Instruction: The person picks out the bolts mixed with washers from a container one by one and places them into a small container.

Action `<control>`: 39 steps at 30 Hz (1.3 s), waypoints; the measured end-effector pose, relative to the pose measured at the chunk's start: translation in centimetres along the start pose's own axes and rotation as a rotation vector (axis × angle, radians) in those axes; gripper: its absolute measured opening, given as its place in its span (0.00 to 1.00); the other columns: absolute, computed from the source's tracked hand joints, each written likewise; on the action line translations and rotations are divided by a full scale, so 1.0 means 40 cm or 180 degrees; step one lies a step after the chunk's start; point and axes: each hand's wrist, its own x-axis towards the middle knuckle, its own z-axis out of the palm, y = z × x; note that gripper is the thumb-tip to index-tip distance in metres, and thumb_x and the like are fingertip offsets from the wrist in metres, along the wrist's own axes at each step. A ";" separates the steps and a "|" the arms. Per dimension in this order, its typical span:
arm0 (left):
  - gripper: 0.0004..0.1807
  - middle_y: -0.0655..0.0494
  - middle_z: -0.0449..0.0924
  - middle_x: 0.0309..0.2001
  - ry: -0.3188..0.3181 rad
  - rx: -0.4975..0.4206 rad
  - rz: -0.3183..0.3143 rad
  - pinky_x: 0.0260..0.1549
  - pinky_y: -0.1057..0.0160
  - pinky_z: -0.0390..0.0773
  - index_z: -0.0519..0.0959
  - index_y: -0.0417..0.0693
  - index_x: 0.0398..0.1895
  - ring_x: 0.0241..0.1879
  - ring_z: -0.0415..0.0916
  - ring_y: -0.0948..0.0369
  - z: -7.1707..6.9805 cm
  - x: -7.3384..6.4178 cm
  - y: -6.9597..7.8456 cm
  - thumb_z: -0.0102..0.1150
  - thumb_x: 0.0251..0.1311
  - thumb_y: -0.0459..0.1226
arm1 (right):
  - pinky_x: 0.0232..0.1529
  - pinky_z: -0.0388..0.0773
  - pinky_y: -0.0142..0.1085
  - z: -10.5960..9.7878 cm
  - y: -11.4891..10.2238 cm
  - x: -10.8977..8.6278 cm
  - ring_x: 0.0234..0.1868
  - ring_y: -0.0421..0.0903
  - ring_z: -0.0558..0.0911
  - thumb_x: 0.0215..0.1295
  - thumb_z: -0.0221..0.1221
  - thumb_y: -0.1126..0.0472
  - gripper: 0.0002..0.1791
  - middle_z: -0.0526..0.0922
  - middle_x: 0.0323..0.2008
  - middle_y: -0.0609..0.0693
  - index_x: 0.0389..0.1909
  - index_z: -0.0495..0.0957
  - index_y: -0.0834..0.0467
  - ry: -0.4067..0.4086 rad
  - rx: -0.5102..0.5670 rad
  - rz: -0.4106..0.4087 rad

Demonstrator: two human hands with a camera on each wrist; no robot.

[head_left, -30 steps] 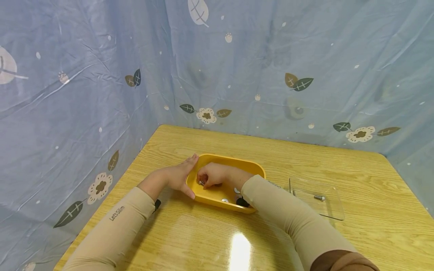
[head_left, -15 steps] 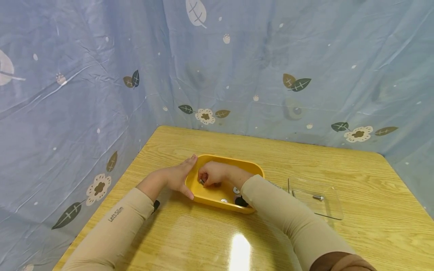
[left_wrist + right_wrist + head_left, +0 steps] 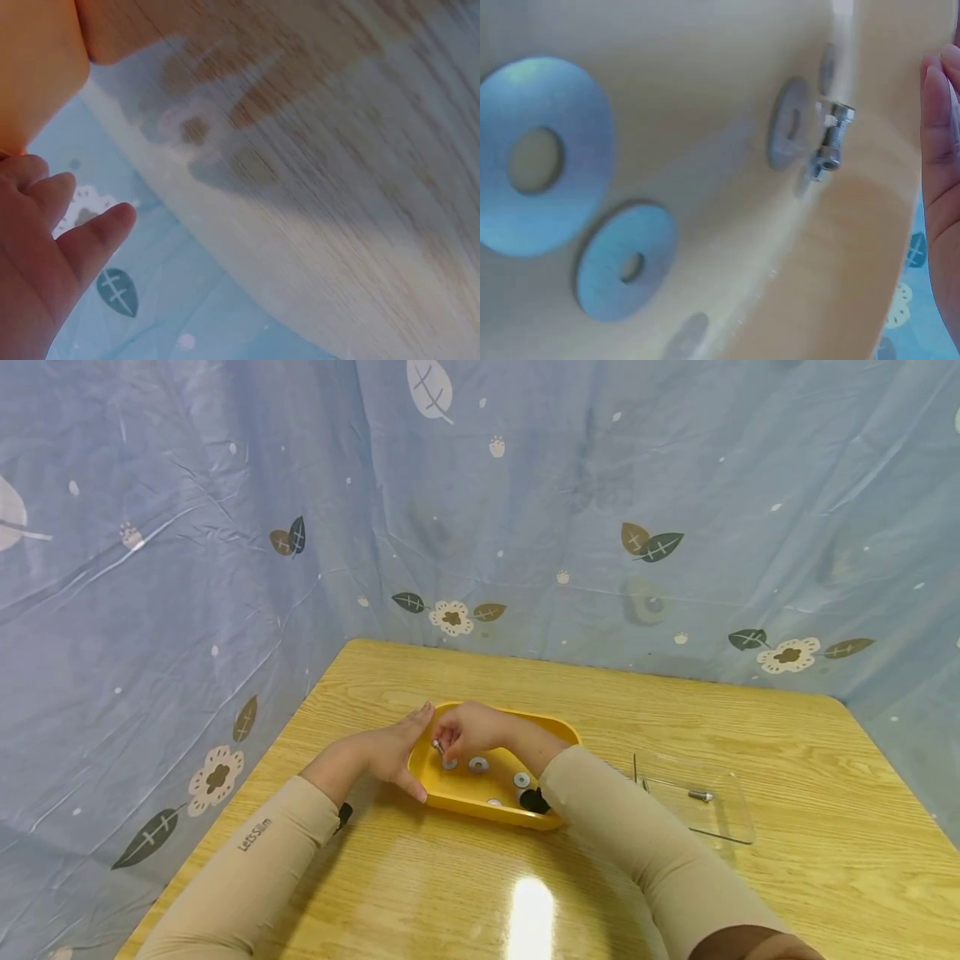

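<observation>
A yellow tray [image 3: 487, 814] stands on the wooden table. My left hand [image 3: 386, 752] rests against its left end, thumb and fingers spread straight along the outside. Inside the tray, my right hand [image 3: 472, 728] pinches a small metal bolt [image 3: 437, 745] between thumb and curled fingers. Flat washers lie in the tray under and beside that hand, among them one washer [image 3: 477, 764] near its heel and another washer [image 3: 521, 780] further right. A short bolt-like metal piece [image 3: 832, 139] shows near the tray wall in the right wrist view.
A black object [image 3: 534, 801] sits in the tray's right front corner. Right of the tray is a clear plastic box [image 3: 727, 822] with a bolt [image 3: 701, 795] in it. Another black item [image 3: 345, 814] lies beside my left forearm. Patterned blue curtain [image 3: 525, 527] surrounds the table.
My right hand has lifted slightly and moved back, the bolt still in its fingers, uncovering washers on the tray floor. My left hand has stayed at the tray's end.
</observation>
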 end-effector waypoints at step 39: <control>0.77 0.42 0.25 0.71 0.0045 -0.0083 0.0000 0.66 0.51 0.44 0.28 0.39 0.70 0.70 0.29 0.51 0.002 0.002 0.011 0.65 0.26 0.67 | 0.37 0.78 0.38 -0.235 -0.014 -0.381 0.36 0.51 0.80 0.57 0.61 0.65 0.14 0.79 0.33 0.55 0.44 0.75 0.63 0.1081 0.0770 0.0345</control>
